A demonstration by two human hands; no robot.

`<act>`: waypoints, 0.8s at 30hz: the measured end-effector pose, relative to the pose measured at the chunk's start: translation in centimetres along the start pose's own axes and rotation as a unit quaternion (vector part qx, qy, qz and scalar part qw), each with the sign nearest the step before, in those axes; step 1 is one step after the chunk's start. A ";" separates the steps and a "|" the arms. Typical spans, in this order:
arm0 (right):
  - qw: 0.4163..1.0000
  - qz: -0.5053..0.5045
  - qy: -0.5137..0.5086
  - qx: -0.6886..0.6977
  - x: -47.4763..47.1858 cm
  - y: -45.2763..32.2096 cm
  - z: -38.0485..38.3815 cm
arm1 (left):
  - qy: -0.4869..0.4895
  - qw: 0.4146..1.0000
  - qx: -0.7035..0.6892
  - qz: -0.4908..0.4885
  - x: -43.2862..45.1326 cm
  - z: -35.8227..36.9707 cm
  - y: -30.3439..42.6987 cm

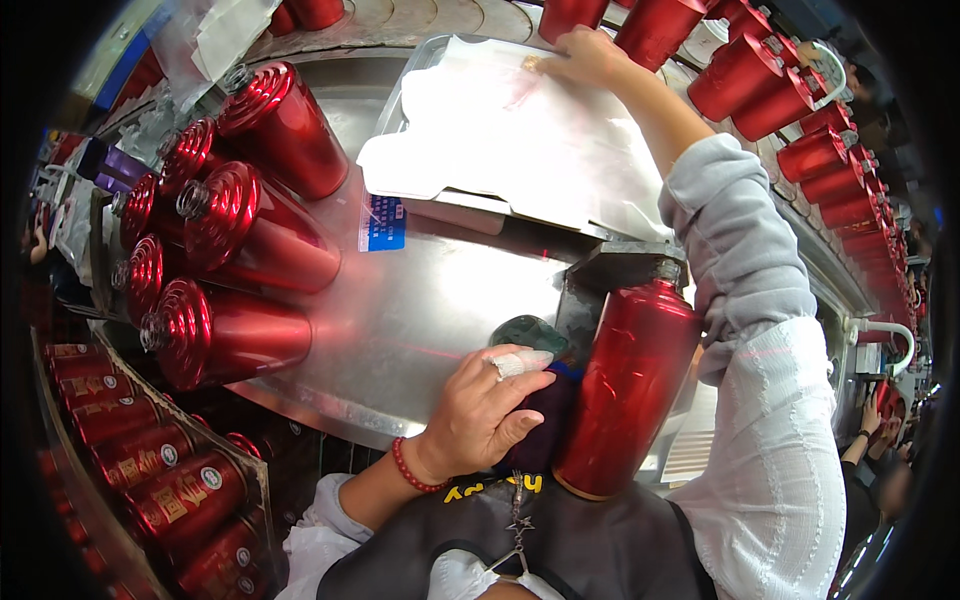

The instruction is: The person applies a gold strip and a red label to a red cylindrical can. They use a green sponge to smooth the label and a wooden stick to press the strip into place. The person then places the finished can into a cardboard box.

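My left hand, with white tape round a finger and a red bead bracelet at the wrist, is over the steel table's front part, beside a dark green rounded object. It holds nothing that I can see. Close to its right a glossy red bottle leans in front of my body, its neck at a metal bracket. My right hand reaches to the far edge of a tray covered with white sheets; its fingers touch a small gold-coloured piece. Whether they grip it is unclear.
Several red bottles stand on the steel table at left. A curved conveyor with more red bottles runs along the back and right. A carton of labelled red bottles is at lower left. Other people's hands show far right.
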State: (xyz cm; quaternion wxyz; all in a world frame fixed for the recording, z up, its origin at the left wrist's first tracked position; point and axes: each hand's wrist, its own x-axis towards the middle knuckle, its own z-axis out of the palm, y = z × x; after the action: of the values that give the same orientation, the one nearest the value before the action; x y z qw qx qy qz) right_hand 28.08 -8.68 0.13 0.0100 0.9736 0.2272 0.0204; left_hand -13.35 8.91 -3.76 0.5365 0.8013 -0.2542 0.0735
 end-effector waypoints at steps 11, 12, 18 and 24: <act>0.959 -0.107 0.247 0.092 -1.9 0.7 -0.2 | -0.006 1.000 -0.006 -0.006 0.2 0.1 0.3; 0.956 -0.125 0.249 0.087 -3.2 1.1 -1.5 | -0.007 1.000 -0.014 -0.003 0.3 0.1 0.4; 0.918 -0.240 0.255 0.187 -13.9 -1.1 -10.1 | 0.087 0.992 -0.073 -0.060 1.5 -1.9 2.1; 0.922 -0.257 0.240 0.163 -25.0 -1.9 -16.9 | 0.103 0.991 -0.076 0.031 3.0 -1.4 4.7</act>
State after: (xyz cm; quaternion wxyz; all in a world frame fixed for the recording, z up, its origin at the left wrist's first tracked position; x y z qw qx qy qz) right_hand 4.10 -17.82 16.11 -0.1989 0.8361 0.4650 0.2126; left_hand -12.85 7.80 1.87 0.6164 0.7382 -0.2276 0.1527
